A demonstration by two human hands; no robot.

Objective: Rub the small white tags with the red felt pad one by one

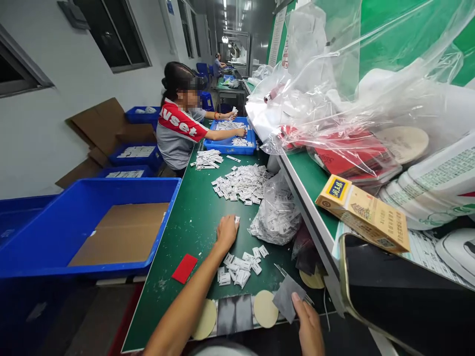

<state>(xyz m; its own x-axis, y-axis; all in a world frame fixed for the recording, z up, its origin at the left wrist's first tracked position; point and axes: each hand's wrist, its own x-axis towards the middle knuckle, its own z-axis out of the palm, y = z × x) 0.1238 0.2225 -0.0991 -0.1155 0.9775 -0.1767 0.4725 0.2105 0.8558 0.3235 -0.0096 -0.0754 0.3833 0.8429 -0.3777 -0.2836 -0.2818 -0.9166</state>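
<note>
My left hand [227,231] reaches forward over the green table, its fingers closed on a small white plastic part [237,219]. Near the table's front edge my right hand [307,319] pinches a grey square sheet [288,296] that looks like sandpaper. Metal tweezers [281,270] lie partly under that sheet. Between the hands sits a small pile of white plastic parts [241,267]. A larger heap of the same parts [243,183] lies beyond my left hand, beside a clear bag [278,215] full of them.
A red square sheet [184,268] lies left of my forearm. Round tan discs [265,309] line the front edge. A large blue bin [122,185] stands at the left. Right, a raised shelf holds a phone [401,296] and a yellow box [363,212]. A co-worker [181,123] handles parts in a blue tray [230,146].
</note>
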